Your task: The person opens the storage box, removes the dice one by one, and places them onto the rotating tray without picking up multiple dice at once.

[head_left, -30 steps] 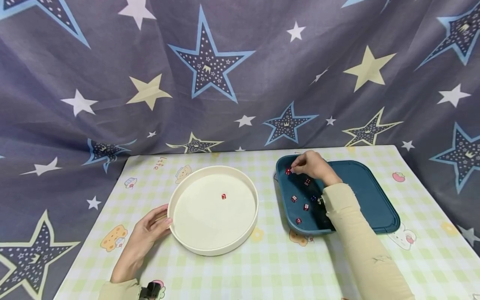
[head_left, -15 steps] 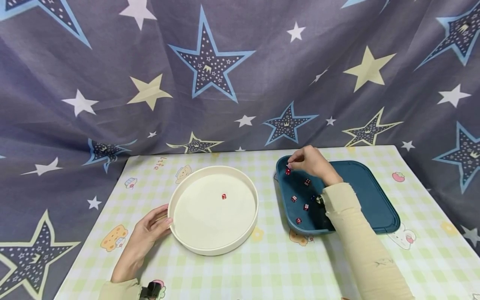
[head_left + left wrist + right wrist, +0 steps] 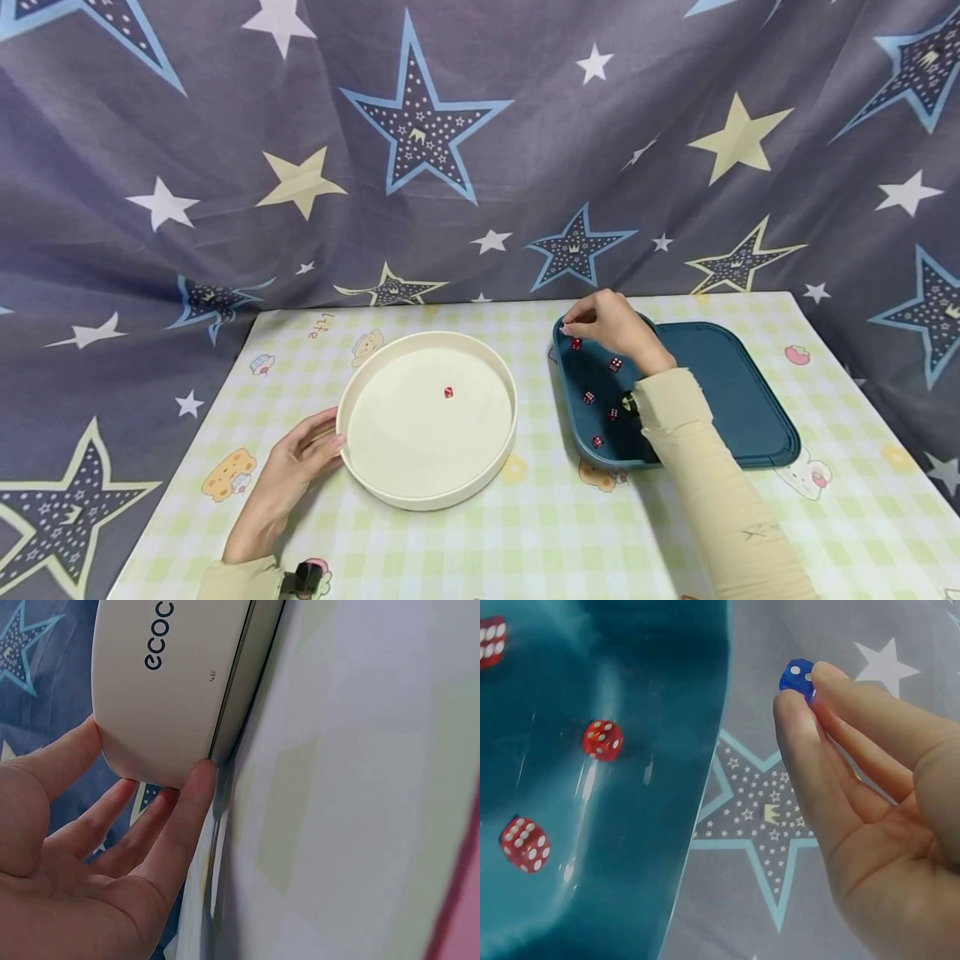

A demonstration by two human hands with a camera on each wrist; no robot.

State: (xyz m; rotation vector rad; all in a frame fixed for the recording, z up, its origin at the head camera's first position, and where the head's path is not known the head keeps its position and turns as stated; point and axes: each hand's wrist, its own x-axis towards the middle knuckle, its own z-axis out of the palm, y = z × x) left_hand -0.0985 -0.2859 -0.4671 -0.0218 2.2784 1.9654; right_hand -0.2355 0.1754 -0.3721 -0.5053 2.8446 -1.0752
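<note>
Right hand (image 3: 610,325): thumb and fingertips pinching a translucent blue cube die with white pips (image 3: 796,677), at the far-left corner of a dark teal, round-cornered rectangular tray (image 3: 585,372). Can't tell its height over the rim. Just nearside of those fingertips, in the tray: a translucent red cube die with white pips (image 3: 576,343). Four more red dice (image 3: 588,398) lie scattered in the tray, nearer the person than the hand. Right of the hand, past the forearm: a flat dark teal round-cornered panel (image 3: 731,392); forearm covers most of the join with the tray.

Left hand (image 3: 292,462), well left: digits extended, tips touching the left rim and outer wall of a shallow round cream tray (image 3: 412,433). Wall carries dark lettering, "ecoc" visible. One small red die (image 3: 448,392) inside, right of that hand.

Under both hands: surface (image 3: 450,558), green-white check, cartoon prints. Beyond them: grey-purple star-print curtain (image 3: 525,150).
</note>
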